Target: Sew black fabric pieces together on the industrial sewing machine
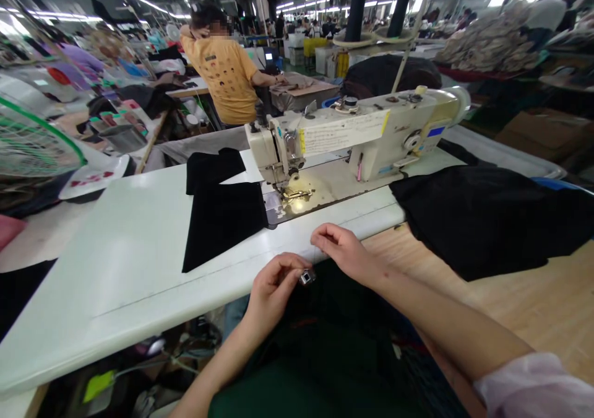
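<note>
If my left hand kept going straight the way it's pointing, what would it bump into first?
Your left hand, holding a small metal part, would probably meet your right hand first, though how their depths line up is unclear.

Nothing legible. Pale paper strip [341, 135] on sewing machine [394, 134]: several lines of text, too small to read. Dark script on machine's body, blurred. Blue display [435, 132] on its control panel [427, 140]: characters indistinct.
</note>
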Available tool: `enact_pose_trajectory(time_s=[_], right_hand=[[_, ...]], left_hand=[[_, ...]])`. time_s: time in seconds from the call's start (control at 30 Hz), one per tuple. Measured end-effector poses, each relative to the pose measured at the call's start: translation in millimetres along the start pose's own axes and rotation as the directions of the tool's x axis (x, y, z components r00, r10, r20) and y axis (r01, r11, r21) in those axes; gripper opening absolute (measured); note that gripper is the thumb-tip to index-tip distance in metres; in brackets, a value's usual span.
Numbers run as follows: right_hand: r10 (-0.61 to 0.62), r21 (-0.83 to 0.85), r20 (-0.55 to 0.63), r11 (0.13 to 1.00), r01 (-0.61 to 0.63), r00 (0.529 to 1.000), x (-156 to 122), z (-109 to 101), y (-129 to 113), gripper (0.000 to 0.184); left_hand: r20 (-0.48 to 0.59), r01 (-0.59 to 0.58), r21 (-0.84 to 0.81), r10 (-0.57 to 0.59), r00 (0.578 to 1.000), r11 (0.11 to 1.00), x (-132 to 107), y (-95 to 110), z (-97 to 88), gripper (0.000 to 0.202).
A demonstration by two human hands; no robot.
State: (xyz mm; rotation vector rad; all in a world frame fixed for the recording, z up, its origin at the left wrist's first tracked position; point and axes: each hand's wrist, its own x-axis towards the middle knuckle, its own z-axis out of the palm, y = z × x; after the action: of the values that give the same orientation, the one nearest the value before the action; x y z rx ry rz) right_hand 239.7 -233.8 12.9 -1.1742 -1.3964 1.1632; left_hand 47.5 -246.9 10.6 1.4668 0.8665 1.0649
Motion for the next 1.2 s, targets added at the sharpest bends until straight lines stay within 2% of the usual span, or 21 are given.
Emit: enact_pose_trajectory(time_s=[0.07,0.1,0.17,0.23,0.33,0.4,0.47,0.53,0.6,0.63,0.73,0.83,0.93,1.0,1.03,1.1,1.13,1.2], right_hand=[[0.019,-0.044,-0.040,0.999,-0.021,0.999,5,-1,10,0.024],[0.033,-0.059,-0.029,0.998,-0.035,0.999,7,0,15,0.024],[0.065,-0.073,0.026,0.995,-0.063,0.998,8,1,20,0.023],[0.071,-0.105,0.047,0.992,-0.066,0.996,7,3,20,0.022],[-0.053,-0.210,-0.108,0.977,0.030,0.993,0,5,12,0.022],[-0.197,-0.253,-0.143,0.955,0.156,0.970,-7,6,4,0.024],[-0.338,-0.303,-0.020,0.899,0.316,0.941,-14,9,-6,0.027],[-0.458,-0.408,0.120,0.786,0.464,0.881,-20,14,-13,0.030],[-0.520,-0.514,0.187,0.671,0.534,0.833,-23,19,-18,0.021],[-0.530,-0.538,0.201,0.642,0.545,0.824,-23,22,-20,0.016],[-0.493,-0.494,0.264,0.669,0.555,0.829,-23,29,-23,0.016],[-0.442,-0.426,0.348,0.711,0.560,0.827,-26,39,-25,0.021],[-0.415,-0.371,0.449,0.719,0.587,0.791,-25,48,-23,0.024],[-0.393,-0.365,0.470,0.729,0.579,0.791,-16,45,-16,0.030],[-0.387,-0.389,0.437,0.733,0.558,0.812,-9,40,-11,0.031],[-0.401,-0.505,0.279,0.711,0.489,0.872,10,22,4,0.026],[-0.428,-0.583,0.179,0.679,0.447,0.886,21,12,13,0.022],[-0.492,-0.726,0.043,0.583,0.365,0.869,41,-9,30,0.017]], left_hand=[[0.031,-0.042,-0.060,0.044,0.999,0.997,1,3,2.9,0.019],[0.063,-0.026,-0.119,0.034,0.997,0.993,2,5,4.8,0.018],[0.139,0.059,-0.240,-0.025,0.990,0.969,3,6,9.0,0.016],[0.160,0.125,-0.305,-0.079,0.984,0.944,3,4,12.3,0.018],[0.062,0.162,-0.337,-0.150,0.987,0.927,3,-4,13.1,0.019],[-0.019,0.180,-0.350,-0.199,0.980,0.919,3,-8,11.5,0.019],[-0.085,0.187,-0.361,-0.232,0.969,0.914,0,-11,9.6,0.020],[-0.129,0.188,-0.371,-0.251,0.959,0.910,-3,-10,7.3,0.021],[-0.135,0.203,-0.398,-0.276,0.952,0.895,-8,-7,3.4,0.021],[-0.114,0.222,-0.431,-0.297,0.948,0.875,-11,-5,0.3,0.019],[0.034,0.319,-0.562,-0.364,0.931,0.763,-22,-1,-14.2,0.019],[0.161,0.421,-0.592,-0.411,0.897,0.687,-36,-8,-31.1,0.029],[0.221,0.492,-0.610,-0.463,0.859,0.621,-54,-29,-43.2,0.032],[0.222,0.518,-0.660,-0.517,0.827,0.545,-66,-51,-50.5,0.035],[0.201,0.520,-0.690,-0.558,0.805,0.503,-72,-62,-55.2,0.036],[0.100,0.494,-0.752,-0.665,0.740,0.437,-79,-84,-67.5,0.033],[0.020,0.462,-0.781,-0.723,0.691,0.420,-79,-94,-74.9,0.028],[-0.145,0.382,-0.824,-0.809,0.570,0.418,-72,-107,-89.5,0.025]])
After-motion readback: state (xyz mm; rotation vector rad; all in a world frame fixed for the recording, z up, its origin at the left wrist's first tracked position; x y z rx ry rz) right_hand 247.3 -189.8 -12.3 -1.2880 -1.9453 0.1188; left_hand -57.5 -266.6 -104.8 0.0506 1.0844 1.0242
